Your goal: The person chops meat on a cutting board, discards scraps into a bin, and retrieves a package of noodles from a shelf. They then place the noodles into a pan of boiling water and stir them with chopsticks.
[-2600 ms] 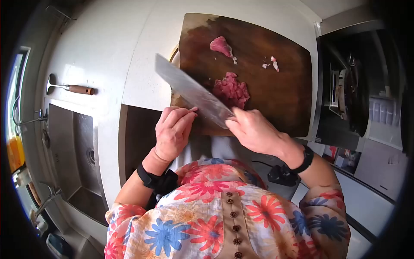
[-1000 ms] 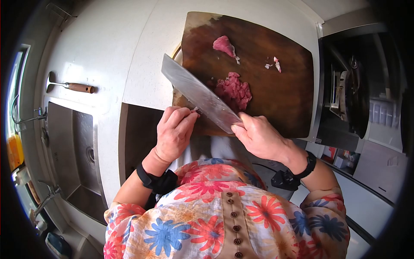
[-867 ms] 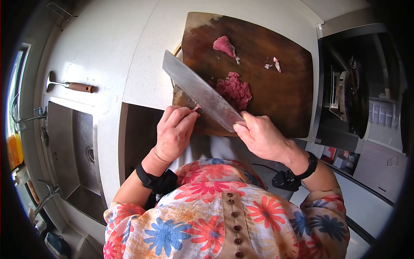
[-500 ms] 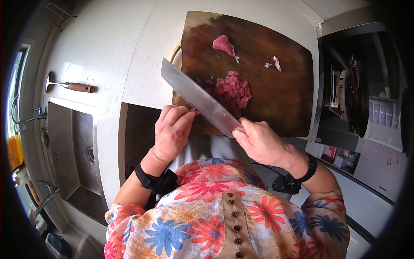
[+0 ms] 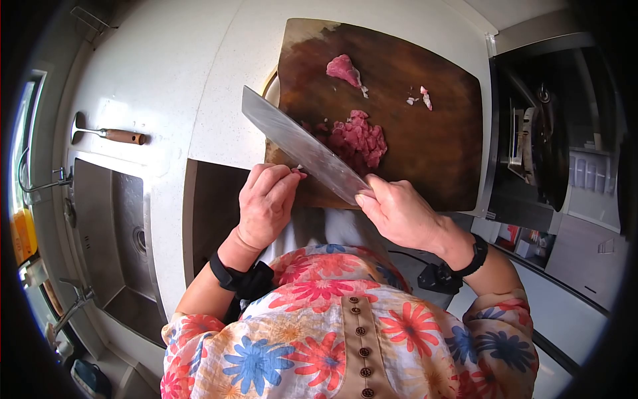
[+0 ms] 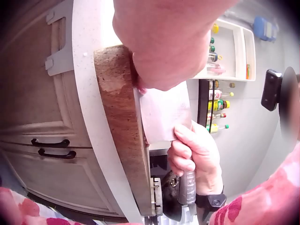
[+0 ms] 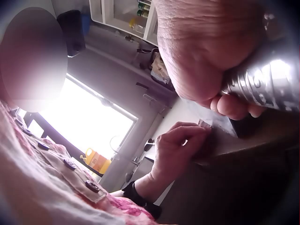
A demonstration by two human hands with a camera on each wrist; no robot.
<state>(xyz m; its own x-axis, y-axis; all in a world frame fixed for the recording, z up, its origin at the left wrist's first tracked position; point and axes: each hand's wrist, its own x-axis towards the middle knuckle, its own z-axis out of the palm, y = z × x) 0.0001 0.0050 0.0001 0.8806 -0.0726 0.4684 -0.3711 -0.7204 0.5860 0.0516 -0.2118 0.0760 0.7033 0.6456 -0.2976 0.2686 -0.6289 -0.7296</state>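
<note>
My right hand point(image 5: 402, 216) grips a cleaver point(image 5: 299, 143), its broad blade slanting up and left across the wooden cutting board point(image 5: 432, 159). In the right wrist view the fingers curl round the ribbed metal handle point(image 7: 269, 84). My left hand point(image 5: 268, 203), fingers bent, pinches a small strip of meat point(image 5: 300, 173) at the board's near left corner, close beside the blade. Just beyond the blade lies a pile of chopped red meat point(image 5: 359, 137), partly hidden by it. A larger piece of meat point(image 5: 342, 68) and white fat scraps point(image 5: 426, 98) lie farther back.
A wooden-handled spatula point(image 5: 123, 136) lies on the white counter point(image 5: 166, 100) at left, behind a steel sink point(image 5: 136, 233). The stove point(image 5: 541, 139) stands right of the board. Bottles point(image 6: 218, 105) show beyond in the left wrist view.
The cleaver has shifted back and forth slightly at the strip, now a little farther left. More dark red bits show between blade and pile. My left hand stays nearly in place.
</note>
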